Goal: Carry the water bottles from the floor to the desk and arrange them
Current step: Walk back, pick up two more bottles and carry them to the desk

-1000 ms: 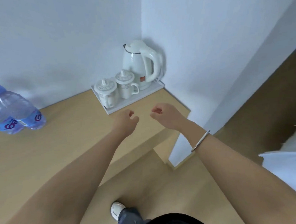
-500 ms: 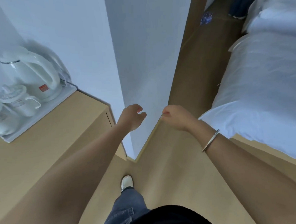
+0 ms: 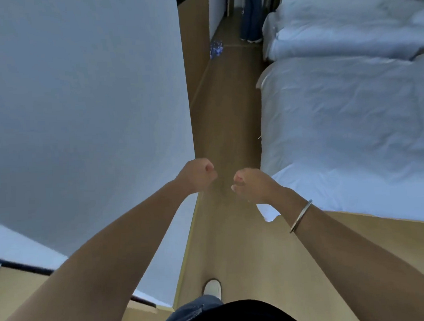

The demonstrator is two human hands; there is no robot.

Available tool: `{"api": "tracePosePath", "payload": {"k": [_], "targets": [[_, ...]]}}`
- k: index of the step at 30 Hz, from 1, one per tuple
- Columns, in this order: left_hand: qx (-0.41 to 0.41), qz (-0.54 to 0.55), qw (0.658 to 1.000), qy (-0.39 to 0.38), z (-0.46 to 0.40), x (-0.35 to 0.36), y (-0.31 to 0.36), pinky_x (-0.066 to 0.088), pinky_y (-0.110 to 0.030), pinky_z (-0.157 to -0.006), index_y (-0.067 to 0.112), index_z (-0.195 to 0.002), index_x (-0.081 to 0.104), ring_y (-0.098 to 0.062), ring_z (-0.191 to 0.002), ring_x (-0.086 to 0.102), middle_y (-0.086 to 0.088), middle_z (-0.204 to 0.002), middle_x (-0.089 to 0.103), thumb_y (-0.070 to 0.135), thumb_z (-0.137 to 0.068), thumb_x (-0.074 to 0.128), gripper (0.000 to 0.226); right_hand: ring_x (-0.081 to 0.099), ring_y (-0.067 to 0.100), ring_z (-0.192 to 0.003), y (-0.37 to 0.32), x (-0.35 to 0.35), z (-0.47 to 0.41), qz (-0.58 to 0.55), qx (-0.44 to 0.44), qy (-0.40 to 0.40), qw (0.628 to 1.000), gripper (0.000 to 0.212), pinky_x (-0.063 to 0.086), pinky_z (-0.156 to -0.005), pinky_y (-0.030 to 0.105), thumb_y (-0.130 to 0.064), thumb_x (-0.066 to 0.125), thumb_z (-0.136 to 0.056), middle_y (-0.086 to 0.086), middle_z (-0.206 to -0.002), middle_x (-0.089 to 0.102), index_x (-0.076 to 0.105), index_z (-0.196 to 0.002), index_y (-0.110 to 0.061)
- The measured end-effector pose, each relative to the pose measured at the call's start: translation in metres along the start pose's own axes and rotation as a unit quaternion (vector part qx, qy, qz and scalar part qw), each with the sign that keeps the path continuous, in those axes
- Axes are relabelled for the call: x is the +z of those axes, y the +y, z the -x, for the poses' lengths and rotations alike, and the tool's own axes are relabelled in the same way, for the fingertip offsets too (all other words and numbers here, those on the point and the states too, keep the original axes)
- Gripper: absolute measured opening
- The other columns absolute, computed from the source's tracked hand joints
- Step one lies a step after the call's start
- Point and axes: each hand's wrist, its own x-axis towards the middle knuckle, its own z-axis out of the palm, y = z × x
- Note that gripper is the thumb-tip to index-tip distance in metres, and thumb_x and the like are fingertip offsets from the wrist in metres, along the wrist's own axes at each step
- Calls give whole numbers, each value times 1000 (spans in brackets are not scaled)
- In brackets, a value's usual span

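no grip is taken on anything, the left hand and right hand being loosely curled and carried empty, since the water bottles are seen far down the floor beside the wall, well apart from both.

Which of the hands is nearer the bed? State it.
Right. The right hand hovers beside the bed corner; the left hand sits farther off, by the wall.

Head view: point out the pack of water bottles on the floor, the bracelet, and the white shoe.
pack of water bottles (image 3: 216,49), head view, blue wrapped middle
bracelet (image 3: 300,216), head view, metal band
white shoe (image 3: 212,287), head view, toe
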Motion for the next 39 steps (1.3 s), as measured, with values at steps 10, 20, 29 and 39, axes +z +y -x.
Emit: {"api": "tracePosePath", "payload": {"k": [10,20,29,39], "targets": [[40,-32,998,-41,-152,-20,-2,44,-30,-90,8,-116,57,-22,-107,56,-9,-116,60,23,-93,50,29,52,22,-109,27,-41,-126,-39,37,25,998,31,43,-92,33,-27,47,-93,6,-120,56,54,-118,-9],[39,-17,997,-61,-289,-16,13,43,-29,-89,9,-117,57,-21,-108,55,-7,-117,60,24,-92,51,30,48,24,-121,83,-84,-247,-53,39,2,998,38,40,-102,36,-29,45,-95,9,-133,52,50,-127,-8],[9,-41,996,-85,-458,-28,72,45,-37,-97,11,-119,58,-22,-111,56,-5,-123,60,24,-91,49,32,48,24,-121,167,-169,-391,-45,25,-10,999,38,41,-102,36,-30,44,-96,9,-133,51,50,-128,-9],[-37,-12,998,-54,-585,-34,93,41,-32,-99,10,-124,56,-23,-118,53,-7,-130,57,24,-93,49,35,46,26,-123,244,-222,-510,0,9,-54,998,41,39,-102,35,-33,42,-97,9,-136,49,49,-130,-9]]}}
